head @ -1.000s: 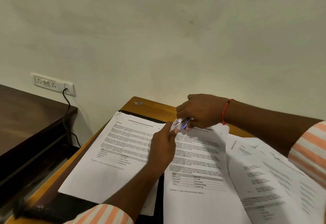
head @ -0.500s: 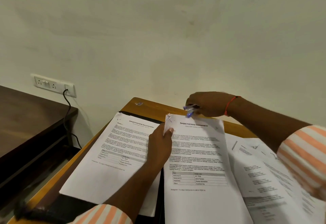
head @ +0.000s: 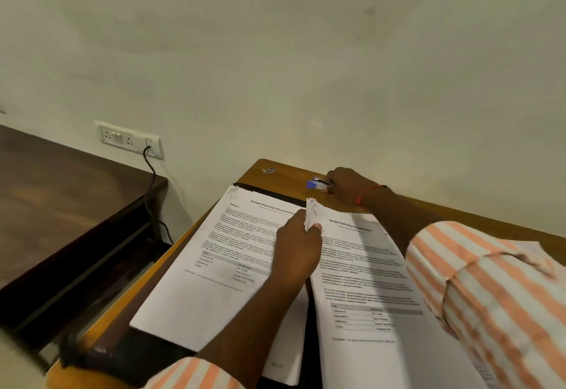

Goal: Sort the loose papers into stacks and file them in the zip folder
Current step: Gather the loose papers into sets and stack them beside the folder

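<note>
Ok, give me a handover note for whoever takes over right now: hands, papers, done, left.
Left hand: pinches the top corner of the right paper stack.
Right hand: holds the stapler at the far edge of the desk.
Left paper stack lies on the black zip folder.
Done: two stacks formed.
Left: file both in the folder and zip it.
</note>
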Demonstrator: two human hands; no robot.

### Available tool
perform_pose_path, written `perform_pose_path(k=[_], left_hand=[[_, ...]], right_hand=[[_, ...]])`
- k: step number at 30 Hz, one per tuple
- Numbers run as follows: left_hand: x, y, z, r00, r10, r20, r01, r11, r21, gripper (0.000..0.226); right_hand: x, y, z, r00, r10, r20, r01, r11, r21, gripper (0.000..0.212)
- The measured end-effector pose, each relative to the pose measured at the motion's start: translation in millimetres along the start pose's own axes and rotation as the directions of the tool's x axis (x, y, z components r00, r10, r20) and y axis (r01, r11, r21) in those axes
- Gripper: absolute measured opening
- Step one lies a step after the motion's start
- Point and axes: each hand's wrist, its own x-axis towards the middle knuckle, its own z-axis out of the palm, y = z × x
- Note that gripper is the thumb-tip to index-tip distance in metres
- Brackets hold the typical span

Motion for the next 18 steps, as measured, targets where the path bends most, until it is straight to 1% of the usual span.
perform_pose_path(k=[4, 7, 9, 12, 14, 18], left_hand=[[4.8, -3.1, -1.8, 0.999, -0.022, -0.026, 0.023, 0.998, 0.053, 0.042], [7.4, -5.0, 2.0, 0.998, -0.024, -0.065, 0.032, 0.992, 0.12, 0.045], [5.5, -5.6, 1.5, 0.997, -0.023, -0.068, 0.032, 0.989, 0.141, 0.043], [5.7, -5.5, 1.4, 0.997, -0.003, -0.073, 0.015, 0.987, 0.157, 0.042], [8.2, -8.1, 2.4, 0.997, -0.001, -0.077, 0.013, 0.987, 0.159, 0.042], [14.1, -14.3, 3.3, 0.995, -0.004, -0.095, 0.018, 0.989, 0.146, 0.034]], right_hand=[[35.2, -0.2, 27.4, 0.998, 0.036, -0.05, -0.039, 0.997, -0.06, 0.03], [65.9, -4.7, 44.2, 0.996, 0.059, -0.073, -0.06, 0.998, -0.016, 0.031], [80.0, -12.3, 50.8, 0.992, 0.087, -0.096, -0.084, 0.996, 0.032, 0.03], [99.5, -17.6, 60.0, 0.983, 0.11, -0.146, -0.099, 0.992, 0.081, 0.029], [105.5, -21.3, 63.8, 0.979, 0.105, -0.172, -0.092, 0.992, 0.084, 0.03], [105.8, -20.4, 62.8, 0.978, 0.126, -0.167, -0.104, 0.986, 0.131, 0.028]])
